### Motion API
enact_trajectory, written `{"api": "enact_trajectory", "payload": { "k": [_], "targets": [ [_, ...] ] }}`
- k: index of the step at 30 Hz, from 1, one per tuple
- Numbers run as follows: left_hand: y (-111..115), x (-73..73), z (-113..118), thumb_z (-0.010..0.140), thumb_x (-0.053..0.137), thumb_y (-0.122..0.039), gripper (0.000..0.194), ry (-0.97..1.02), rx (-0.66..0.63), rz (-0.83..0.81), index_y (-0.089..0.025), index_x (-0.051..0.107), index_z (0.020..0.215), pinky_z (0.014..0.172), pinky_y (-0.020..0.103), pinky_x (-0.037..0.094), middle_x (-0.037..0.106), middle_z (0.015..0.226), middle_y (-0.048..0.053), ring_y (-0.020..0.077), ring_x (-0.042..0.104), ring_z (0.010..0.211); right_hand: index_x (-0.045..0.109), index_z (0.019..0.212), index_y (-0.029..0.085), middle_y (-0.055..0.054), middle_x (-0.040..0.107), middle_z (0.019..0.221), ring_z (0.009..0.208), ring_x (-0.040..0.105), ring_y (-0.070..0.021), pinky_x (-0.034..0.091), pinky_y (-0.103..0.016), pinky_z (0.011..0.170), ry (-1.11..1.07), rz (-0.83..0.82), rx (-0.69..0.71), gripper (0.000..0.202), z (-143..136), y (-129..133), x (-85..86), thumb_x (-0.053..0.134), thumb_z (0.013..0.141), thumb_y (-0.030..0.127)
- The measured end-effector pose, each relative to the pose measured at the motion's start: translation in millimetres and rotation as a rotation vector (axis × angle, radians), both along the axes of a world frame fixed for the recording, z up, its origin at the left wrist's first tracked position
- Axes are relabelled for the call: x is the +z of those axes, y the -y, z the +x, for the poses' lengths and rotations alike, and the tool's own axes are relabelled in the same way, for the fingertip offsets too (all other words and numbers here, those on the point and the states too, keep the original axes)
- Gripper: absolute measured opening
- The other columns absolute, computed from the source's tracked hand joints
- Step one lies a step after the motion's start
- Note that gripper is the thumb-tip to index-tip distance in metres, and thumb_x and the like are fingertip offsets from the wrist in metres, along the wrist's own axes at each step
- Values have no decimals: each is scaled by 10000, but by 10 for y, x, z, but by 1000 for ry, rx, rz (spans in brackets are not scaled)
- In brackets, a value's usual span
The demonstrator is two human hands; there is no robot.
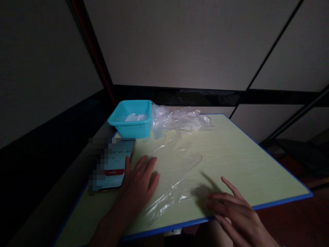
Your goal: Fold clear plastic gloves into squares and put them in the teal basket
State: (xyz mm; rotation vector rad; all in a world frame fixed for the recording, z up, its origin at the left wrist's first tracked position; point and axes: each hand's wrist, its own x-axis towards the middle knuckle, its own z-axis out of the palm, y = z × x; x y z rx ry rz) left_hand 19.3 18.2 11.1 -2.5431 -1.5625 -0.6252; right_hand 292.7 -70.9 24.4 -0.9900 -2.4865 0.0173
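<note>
A clear disposable plastic glove (177,187) lies spread flat on the table, its finger shapes pointing toward the back. At its left side is my left hand (140,183), palm down with the fingers apart and nothing held; its little finger reaches the edge of a phone (117,161). My right hand (233,211) hovers by the table's front edge, to the right of the glove. Its fingers are stretched out and loose, and it holds nothing. A shadow from it falls on the tabletop.
At the back left of the pale, blue-edged table (246,161) stands a turquoise plastic basket (133,128) with whitish items inside. Beside it lies a crumpled clear plastic bag (182,118). Cabinet panels (174,44) rise close behind the table.
</note>
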Motion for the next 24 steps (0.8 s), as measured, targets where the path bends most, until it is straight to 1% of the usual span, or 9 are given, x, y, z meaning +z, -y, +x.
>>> {"api": "enact_trajectory", "payload": {
  "k": [3,6,9,12,15,18,21,24],
  "targets": [
    [1,-29,-11,848,399,-282,382,1,-6,-9,-142,455,1199,1035,579,93,570,1186,121,265,459,1160,443,1258,188,-53,635,1083,1049,565,-197,244,-476,1065,-54,-65,-84,436,55,-155,-5,486,827,141],
    [12,-35,-8,855,403,-303,419,-7,-53,-45,-142,422,1241,1041,565,104,510,1262,124,257,433,1188,466,1237,203,-66,581,1177,1105,525,-211,286,-496,1037,-49,-119,-154,394,107,-345,-1,473,843,187],
    [38,-23,-1,863,416,-320,487,-54,-174,-127,-179,333,1321,1048,541,134,367,1380,101,248,338,1259,461,1235,226,-55,533,1242,1151,484,-211,261,-509,1043,-25,-128,-177,389,116,-456,6,473,847,216],
    [65,1,2,867,426,-365,543,-95,-309,-232,-231,251,1362,1053,509,163,248,1439,57,235,219,1313,462,1232,243,-45,538,1236,1149,484,-207,255,-502,1048,-25,-123,-200,381,95,-467,-9,462,852,224],
    [79,37,7,853,458,-376,547,-114,-379,-296,-268,267,1353,1058,509,145,223,1449,25,231,162,1330,467,1230,252,-38,545,1228,1147,487,-208,269,-496,1045,-17,-140,-218,375,88,-435,-41,453,856,235],
    [77,73,15,832,497,-371,554,-105,-435,-328,-282,295,1340,1064,509,123,236,1445,16,228,161,1330,476,1226,260,-30,538,1237,1159,476,-212,263,-497,1048,2,-167,-236,368,119,-419,-65,444,860,247],
    [68,100,20,814,521,-375,581,-91,-468,-342,-271,296,1340,1067,511,106,266,1434,23,229,175,1327,393,1295,250,-37,490,1290,1195,436,-207,247,-504,1051,28,-178,-266,417,171,-457,-60,403,879,237],
    [65,113,15,801,534,-383,618,-103,-470,-356,-252,280,1348,1068,512,99,252,1439,34,231,171,1328,286,1356,220,-59,396,1364,1249,361,-196,234,-512,1049,83,-168,-268,458,198,-568,-25,314,899,194]
  ]
}}
